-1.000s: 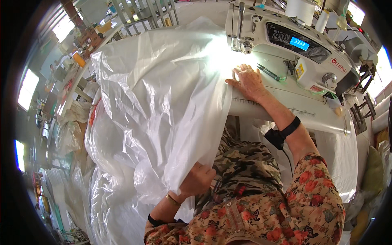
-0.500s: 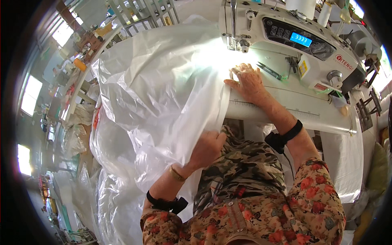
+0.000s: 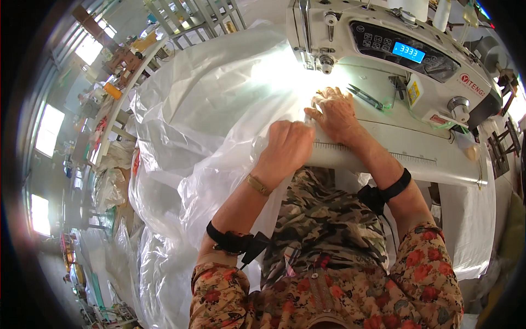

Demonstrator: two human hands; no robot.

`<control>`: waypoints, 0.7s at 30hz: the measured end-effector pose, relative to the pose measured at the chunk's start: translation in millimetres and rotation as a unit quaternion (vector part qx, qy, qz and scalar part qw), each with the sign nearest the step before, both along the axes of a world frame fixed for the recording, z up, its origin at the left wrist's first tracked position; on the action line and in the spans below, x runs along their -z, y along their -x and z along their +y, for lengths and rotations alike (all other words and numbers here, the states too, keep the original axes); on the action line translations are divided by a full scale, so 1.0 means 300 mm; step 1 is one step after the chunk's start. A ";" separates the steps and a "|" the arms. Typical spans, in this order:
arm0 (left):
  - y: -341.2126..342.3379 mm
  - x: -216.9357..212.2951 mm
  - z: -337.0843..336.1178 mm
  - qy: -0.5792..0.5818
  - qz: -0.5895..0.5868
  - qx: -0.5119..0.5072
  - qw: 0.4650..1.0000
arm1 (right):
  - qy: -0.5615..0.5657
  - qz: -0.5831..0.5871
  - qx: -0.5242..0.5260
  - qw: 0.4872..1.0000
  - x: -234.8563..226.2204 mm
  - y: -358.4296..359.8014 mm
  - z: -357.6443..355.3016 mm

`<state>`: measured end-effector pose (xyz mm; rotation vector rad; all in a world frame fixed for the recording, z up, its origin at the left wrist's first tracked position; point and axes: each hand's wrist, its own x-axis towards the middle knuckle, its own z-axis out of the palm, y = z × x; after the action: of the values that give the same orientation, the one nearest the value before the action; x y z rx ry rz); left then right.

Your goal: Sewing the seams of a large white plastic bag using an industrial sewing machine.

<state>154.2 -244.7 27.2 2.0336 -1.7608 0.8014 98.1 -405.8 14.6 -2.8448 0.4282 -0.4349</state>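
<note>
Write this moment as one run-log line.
left hand: gripping translucent white plastic sheet | right hand: flat on sheet | near: white sewing machine

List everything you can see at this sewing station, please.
sewing machine: one, white with a blue lit display, top right
clear plastic sheet: one, translucent white, spread from under the needle down past the table's left edge
snips: one, dark, on the machine bed
sewing table: one, white, ruler marks along its front edge
metal racks: several, grey, top left, blurred
left hand: one, gripping the plastic at the table edge, gold bracelet on the wrist
right hand: one, pressed flat on the plastic near the needle, black band on the forearm
</note>
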 end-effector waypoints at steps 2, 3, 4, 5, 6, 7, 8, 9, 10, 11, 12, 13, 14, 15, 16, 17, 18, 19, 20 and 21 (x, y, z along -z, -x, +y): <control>-0.008 -0.032 -0.053 -0.093 0.097 -0.053 0.990 | 0.022 -0.009 0.003 1.000 0.035 -0.006 -0.017; -0.016 -0.029 -0.075 -0.093 0.095 -0.054 0.990 | 0.045 -0.016 0.009 0.999 0.035 -0.006 -0.015; -0.025 -0.018 -0.095 -0.065 0.123 -0.058 0.989 | 0.045 -0.017 0.008 0.999 0.033 -0.005 -0.014; -0.037 -0.009 -0.114 -0.036 0.151 -0.063 0.986 | 0.056 0.007 0.017 0.998 0.030 -0.003 -0.010; -0.050 -0.007 -0.131 -0.036 0.150 -0.065 0.986 | 0.066 0.030 0.026 0.997 0.023 -0.002 -0.007; -0.066 -0.005 -0.147 -0.031 0.147 -0.080 0.985 | 0.066 0.029 0.023 0.997 0.028 -0.006 -0.013; -0.080 -0.003 -0.158 -0.027 0.144 -0.095 0.985 | 0.044 0.009 0.010 0.999 0.040 -0.011 -0.023; -0.099 0.002 -0.167 -0.027 0.142 -0.099 0.985 | 0.022 -0.011 -0.003 1.000 0.050 -0.017 -0.032; -0.116 0.007 -0.171 -0.011 0.143 -0.107 0.984 | 0.021 -0.013 -0.007 1.000 0.062 -0.023 -0.035; -0.128 0.015 -0.168 0.006 0.145 -0.116 0.983 | 0.033 -0.035 -0.012 0.999 0.075 -0.030 -0.035; -0.116 0.012 -0.176 0.006 0.145 -0.115 0.983 | 0.046 -0.053 -0.011 0.997 0.081 -0.031 -0.046; -0.097 0.014 -0.178 -0.032 0.161 -0.142 0.976 | 0.046 -0.053 -0.010 0.997 0.085 -0.032 -0.056; -0.076 0.016 -0.178 -0.070 0.177 -0.169 0.967 | 0.018 -0.078 0.002 0.997 0.089 -0.033 -0.065; -0.050 0.015 -0.165 -0.071 0.175 -0.170 0.967 | -0.012 -0.103 0.011 0.995 0.089 -0.034 -0.064; -0.020 0.015 -0.151 -0.059 0.192 -0.178 0.963 | -0.014 -0.104 0.011 0.994 0.087 -0.036 -0.073; -0.004 0.014 -0.150 -0.048 0.208 -0.185 0.959 | -0.046 -0.128 0.018 0.991 0.084 -0.039 -0.092; 0.004 0.020 -0.147 -0.051 0.208 -0.185 0.959 | -0.078 -0.150 0.024 0.985 0.082 -0.038 -0.092; 0.010 0.026 -0.147 -0.022 0.228 -0.198 0.953 | -0.084 -0.183 0.024 0.979 0.082 -0.036 -0.090; 0.013 0.031 -0.149 0.006 0.248 -0.209 0.946 | -0.086 -0.182 0.027 0.979 0.081 -0.033 -0.087; -0.031 0.034 -0.128 0.067 0.290 -0.175 0.938 | -0.081 -0.163 0.028 0.983 0.061 -0.039 -0.073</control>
<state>163.6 -283.0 17.0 2.2154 -1.0125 0.3329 109.7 -427.8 -3.8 -2.5464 0.4558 -0.8224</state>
